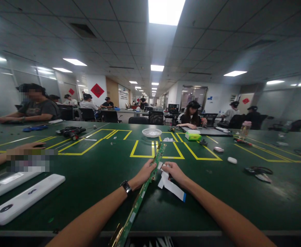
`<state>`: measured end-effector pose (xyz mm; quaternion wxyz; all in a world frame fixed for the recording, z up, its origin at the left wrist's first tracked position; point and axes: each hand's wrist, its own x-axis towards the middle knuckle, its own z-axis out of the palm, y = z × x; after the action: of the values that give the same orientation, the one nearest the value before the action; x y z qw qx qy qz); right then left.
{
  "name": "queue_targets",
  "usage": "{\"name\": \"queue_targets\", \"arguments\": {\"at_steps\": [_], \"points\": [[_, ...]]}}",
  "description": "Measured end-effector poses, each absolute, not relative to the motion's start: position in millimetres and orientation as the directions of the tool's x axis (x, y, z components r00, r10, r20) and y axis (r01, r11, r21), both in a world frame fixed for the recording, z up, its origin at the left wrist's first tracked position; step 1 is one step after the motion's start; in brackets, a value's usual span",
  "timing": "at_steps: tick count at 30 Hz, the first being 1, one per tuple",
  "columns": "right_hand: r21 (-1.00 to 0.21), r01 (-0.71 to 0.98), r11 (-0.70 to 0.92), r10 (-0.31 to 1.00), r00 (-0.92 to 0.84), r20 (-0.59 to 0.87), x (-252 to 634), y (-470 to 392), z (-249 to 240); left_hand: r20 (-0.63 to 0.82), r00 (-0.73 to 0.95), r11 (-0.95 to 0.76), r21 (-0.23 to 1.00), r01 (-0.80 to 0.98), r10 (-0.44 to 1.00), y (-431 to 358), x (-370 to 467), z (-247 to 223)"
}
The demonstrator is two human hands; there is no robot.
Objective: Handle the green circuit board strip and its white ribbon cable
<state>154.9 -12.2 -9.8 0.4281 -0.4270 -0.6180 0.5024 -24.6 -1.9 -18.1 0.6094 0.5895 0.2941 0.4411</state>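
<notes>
A long, narrow green circuit board [140, 199] slants up from the table's near edge, tilted to the right. My left hand [147, 171], with a dark watch on its wrist, is closed around the board near its upper part. Just right of the board, my right hand [175, 172] pinches a white flat ribbon cable [173, 188] close to its upper end. The cable hangs down to the right and ends in a blue tip. Whether its upper end touches the board I cannot tell.
Yellow tape outlines mark the green table [222, 192]. Ahead stands a clear round dish [152, 132], with a green-and-white box [193, 136] to its right. White elongated devices [28, 199] lie at left, near another person's arm [8, 156]. Cables [260, 171] lie at right.
</notes>
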Motion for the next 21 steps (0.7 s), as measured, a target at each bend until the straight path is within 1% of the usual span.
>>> {"name": "queue_targets", "arguments": {"at_steps": [6,14,17,21], "points": [[-0.983,0.116,0.144,0.958,-0.267,0.109,155.7,-9.9,-12.0,0.16,0.421,-0.09,0.979,-0.182,0.893,1.2,-24.1,-22.2],[-0.979,0.134,0.155,0.957,-0.268,0.115,156.2,-10.7,-12.7,0.175,0.443,-0.093,0.975,-0.2,0.879,-0.9,-24.8,-20.1],[-0.976,0.151,0.157,0.962,-0.247,0.117,155.9,-9.2,-13.8,0.164,0.446,-0.098,0.981,-0.166,0.88,-1.9,-25.2,-19.0],[-0.967,0.172,0.188,0.96,-0.242,0.143,156.9,-4.9,-16.9,0.148,0.465,-0.14,0.989,-0.051,0.873,-4.5,-25.7,-17.9]]}}
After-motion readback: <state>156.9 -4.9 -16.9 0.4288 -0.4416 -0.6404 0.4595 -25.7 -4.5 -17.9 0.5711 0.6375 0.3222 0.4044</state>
